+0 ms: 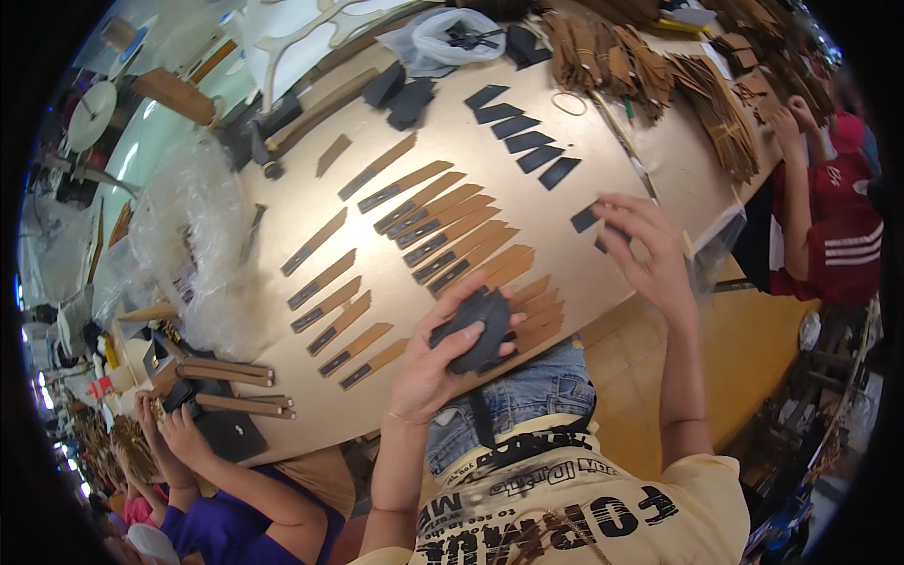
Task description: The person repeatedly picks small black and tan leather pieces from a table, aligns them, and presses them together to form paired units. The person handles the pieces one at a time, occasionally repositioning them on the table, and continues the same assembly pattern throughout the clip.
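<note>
Workshop clutter rings a broad beige table [579, 262], with a co-worker in a red shirt [829, 231] at the right and another person's hands [188, 435] at the lower left. Brown strips [325, 279], many with a black end, lie in slanting rows, and beyond them slanted black patches [530, 139] form a line. The left hand [424, 370] grasps a stack of similar dark pieces [482, 325] above the table's near edge, thumb pressed across its top. The right hand [652, 262] reaches over the near end of the line, thumb and fingers parted beside a black patch [585, 218]; blur leaves it unclear whether it pinches anything.

Each patch looks thin and light, probably leather-like and pliable rather than brittle. Its flat face may cling to its neighbour or slide askew, so a fingertip pinch at one edge or corner seems best, while the stack wants gentle thumb pressure across its middle.
</note>
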`<state>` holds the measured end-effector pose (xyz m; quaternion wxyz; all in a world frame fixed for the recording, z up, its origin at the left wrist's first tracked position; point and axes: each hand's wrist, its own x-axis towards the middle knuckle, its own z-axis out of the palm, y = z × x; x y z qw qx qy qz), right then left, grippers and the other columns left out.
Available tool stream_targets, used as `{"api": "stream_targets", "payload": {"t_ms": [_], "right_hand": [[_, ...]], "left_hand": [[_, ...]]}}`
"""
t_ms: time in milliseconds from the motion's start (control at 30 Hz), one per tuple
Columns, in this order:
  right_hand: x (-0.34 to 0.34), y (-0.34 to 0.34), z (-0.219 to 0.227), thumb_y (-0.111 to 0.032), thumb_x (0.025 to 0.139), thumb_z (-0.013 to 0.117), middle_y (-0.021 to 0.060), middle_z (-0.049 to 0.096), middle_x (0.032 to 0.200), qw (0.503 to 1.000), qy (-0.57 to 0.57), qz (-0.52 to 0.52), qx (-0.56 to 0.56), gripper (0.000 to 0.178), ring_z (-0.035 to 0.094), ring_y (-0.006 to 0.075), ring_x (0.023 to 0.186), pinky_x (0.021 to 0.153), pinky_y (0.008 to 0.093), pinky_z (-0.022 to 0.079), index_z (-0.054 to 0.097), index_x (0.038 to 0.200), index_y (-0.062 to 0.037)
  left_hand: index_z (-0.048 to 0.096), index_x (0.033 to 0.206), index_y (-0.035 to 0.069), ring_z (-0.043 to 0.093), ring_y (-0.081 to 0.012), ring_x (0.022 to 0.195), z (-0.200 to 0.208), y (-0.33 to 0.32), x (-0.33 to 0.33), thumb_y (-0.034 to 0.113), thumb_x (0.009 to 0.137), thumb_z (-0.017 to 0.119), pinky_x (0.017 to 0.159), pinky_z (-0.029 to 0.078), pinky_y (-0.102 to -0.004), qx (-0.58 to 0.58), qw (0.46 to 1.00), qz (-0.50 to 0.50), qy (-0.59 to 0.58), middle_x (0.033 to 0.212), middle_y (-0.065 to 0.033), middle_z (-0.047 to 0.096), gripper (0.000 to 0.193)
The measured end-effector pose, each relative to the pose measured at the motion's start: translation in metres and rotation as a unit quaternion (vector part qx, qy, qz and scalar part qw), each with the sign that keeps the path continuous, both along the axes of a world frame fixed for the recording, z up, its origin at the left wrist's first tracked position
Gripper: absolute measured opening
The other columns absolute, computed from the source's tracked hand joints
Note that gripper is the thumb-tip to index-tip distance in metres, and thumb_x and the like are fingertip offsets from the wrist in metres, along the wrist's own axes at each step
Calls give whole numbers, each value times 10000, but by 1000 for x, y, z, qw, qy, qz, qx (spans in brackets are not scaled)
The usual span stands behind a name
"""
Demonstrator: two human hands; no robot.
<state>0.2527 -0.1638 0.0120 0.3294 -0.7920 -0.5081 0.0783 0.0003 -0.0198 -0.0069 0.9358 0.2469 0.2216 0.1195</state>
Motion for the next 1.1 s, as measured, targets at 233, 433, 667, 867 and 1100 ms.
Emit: {"api": "stream_targets", "payload": {"t_ms": [233, 433, 667, 867, 1100], "right_hand": [[4, -53, -68, -220, 903, 674, 114, 556, 1407, 988, -127, -80, -45, 395, 493, 316, 1321, 1084, 439, 379, 645, 1284, -120], [-42, -79, -79, -299, 959, 582, 145, 392, 1543, 969, -146, -104, -171, 500, 333, 318, 1445, 1158, 494, 270, 516, 1426, -130], [-74, -82, -89, -381, 1015, 468, 175, 347, 1565, 967, -110, -170, -157, 562, 289, 326, 1468, 1181, 519, 192, 397, 1507, -120], [-89, -68, -84, -382, 1021, 450, 186, 334, 1567, 948, -132, -211, -198, 520, 283, 350, 1465, 1171, 551, 190, 439, 1488, -152], [-99, -53, -74, -433, 1003, 471, 241, 246, 1583, 929, -143, -230, -252, 543, 238, 432, 1455, 1129, 665, 141, 440, 1490, -195]], "left_hand": [[278, 1533, 48, 599, -364, 1191, -4, -5, 4, -6, 955, 513, 931, 584, -400, 38, 999, -7, 28, 1405, -237, 497, 627], [239, 1544, 37, 597, -372, 1196, 0, -10, 10, -15, 948, 504, 947, 571, -404, 37, 998, -31, 33, 1415, -247, 488, 655], [241, 1538, 20, 590, -384, 1206, 2, -14, 11, -14, 941, 505, 958, 565, -410, 26, 999, -30, 33, 1418, -254, 481, 654], [250, 1533, 21, 586, -389, 1212, 6, -16, 9, -4, 944, 511, 969, 559, -412, 21, 999, -25, 37, 1418, -252, 480, 645], [252, 1533, 23, 587, -387, 1211, 4, -17, 11, 3, 942, 518, 971, 556, -409, 16, 999, -26, 36, 1419, -251, 478, 648]]}}
